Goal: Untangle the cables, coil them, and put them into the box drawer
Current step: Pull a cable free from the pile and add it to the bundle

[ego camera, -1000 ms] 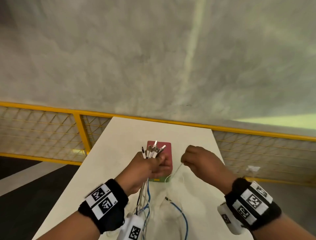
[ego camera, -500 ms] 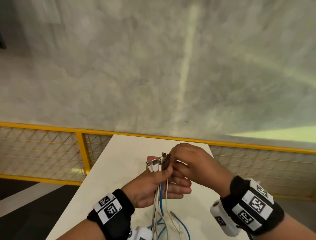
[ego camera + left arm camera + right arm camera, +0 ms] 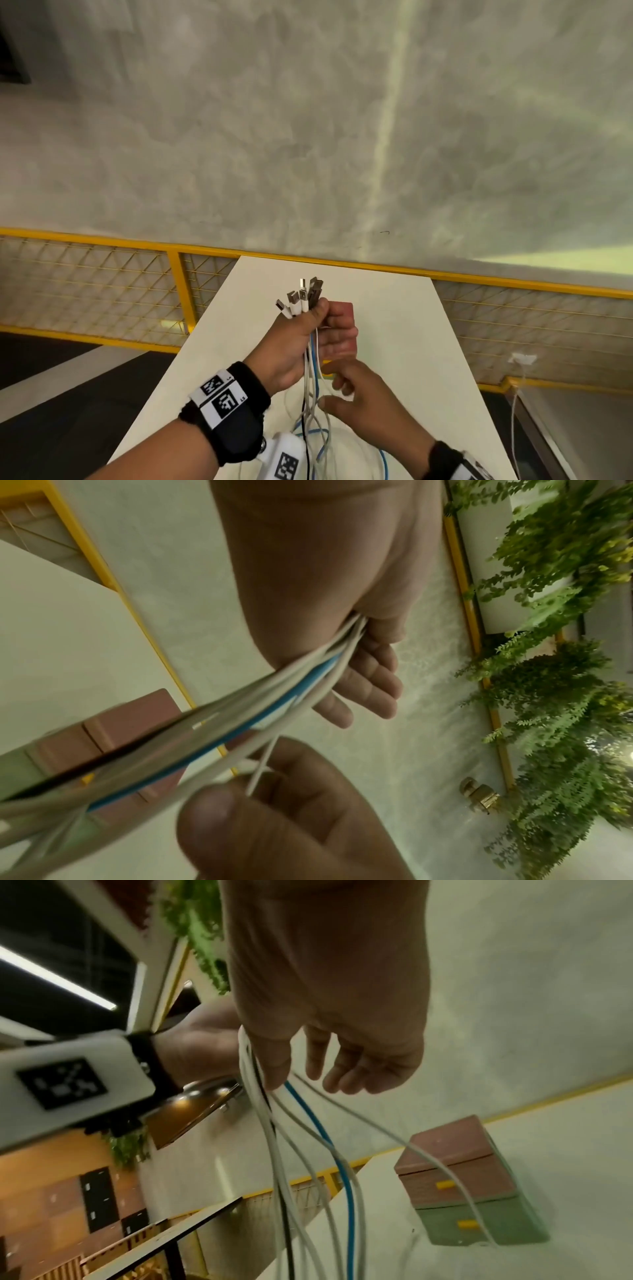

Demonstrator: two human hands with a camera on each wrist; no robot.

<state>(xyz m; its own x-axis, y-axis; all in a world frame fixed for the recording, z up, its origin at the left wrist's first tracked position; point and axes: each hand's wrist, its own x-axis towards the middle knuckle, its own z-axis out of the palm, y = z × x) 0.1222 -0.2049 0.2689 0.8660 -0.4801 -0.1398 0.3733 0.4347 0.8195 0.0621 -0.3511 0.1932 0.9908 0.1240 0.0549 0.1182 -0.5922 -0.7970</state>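
Observation:
My left hand [image 3: 320,320] is raised above the white table [image 3: 404,329] and grips a bundle of white, blue and black cables [image 3: 312,370] near their ends. The USB plugs [image 3: 303,296] stick up past its thumb. The strands hang down to the table. My right hand [image 3: 337,387] is just below, thumb and fingers apart either side of the hanging cables [image 3: 308,1150], with the thumb touching them. The box [image 3: 455,1177] has a pink drawer over a green one, both shut, with yellow handles. It stands on the table behind my hands.
A yellow mesh railing [image 3: 102,284] runs along the table's far end, with grey floor beyond. Loose cable loops [image 3: 346,442] lie on the table near me. Another white cable [image 3: 513,411] hangs off to the right of the table.
My right hand has dropped from the plug ends at the top of the bundle to the hanging strands below my left hand. The left hand still grips the bundle.

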